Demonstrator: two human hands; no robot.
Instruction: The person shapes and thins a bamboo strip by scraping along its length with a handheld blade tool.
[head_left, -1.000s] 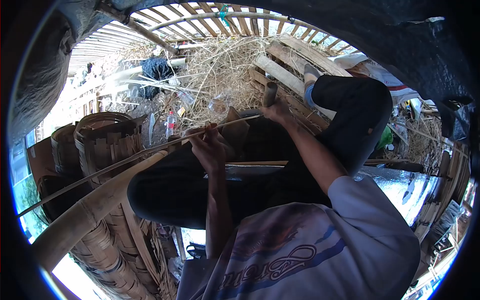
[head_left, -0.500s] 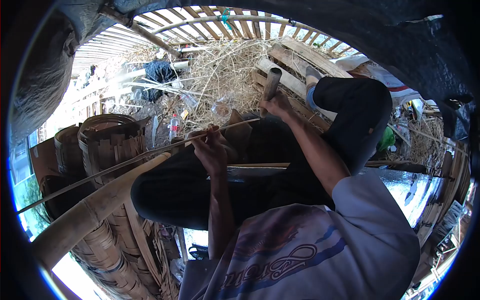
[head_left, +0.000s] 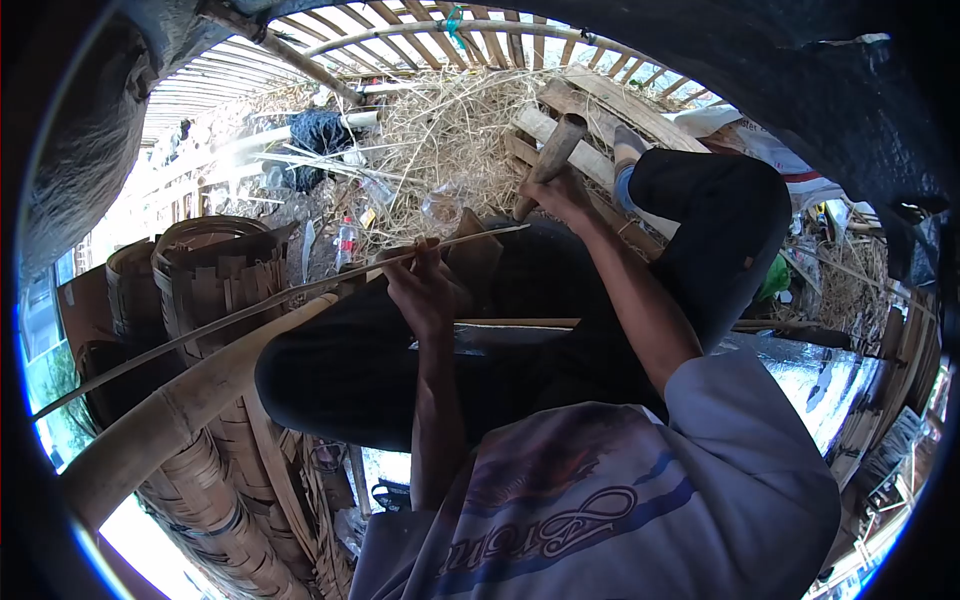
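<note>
My left hand [head_left: 419, 296] is closed around a long thin bamboo strip [head_left: 478, 238], close to its right end. The strip slants from the far lower left up past my fingers, its tip near the middle of the view. In my right hand [head_left: 562, 197] is a thick wooden handle [head_left: 557, 148], tilted with its broad end up and to the right. The handle's lower end shows just below my fist, a little above the strip's tip; no blade can be made out. Both hands are over my crossed legs in dark trousers [head_left: 335, 375].
A thick bamboo pole [head_left: 165, 420] runs beside my left knee. Woven bamboo baskets [head_left: 215, 270] stand at the left. Straw [head_left: 450, 125], wooden planks [head_left: 640, 115] and a small bottle [head_left: 347, 238] lie ahead, before a slatted fence [head_left: 480, 45]. Dark sheeting [head_left: 840, 100] hangs overhead.
The wooden handle has tipped to the right, and its lower end now shows under my right fist. My left hand and the strip have shifted slightly up.
</note>
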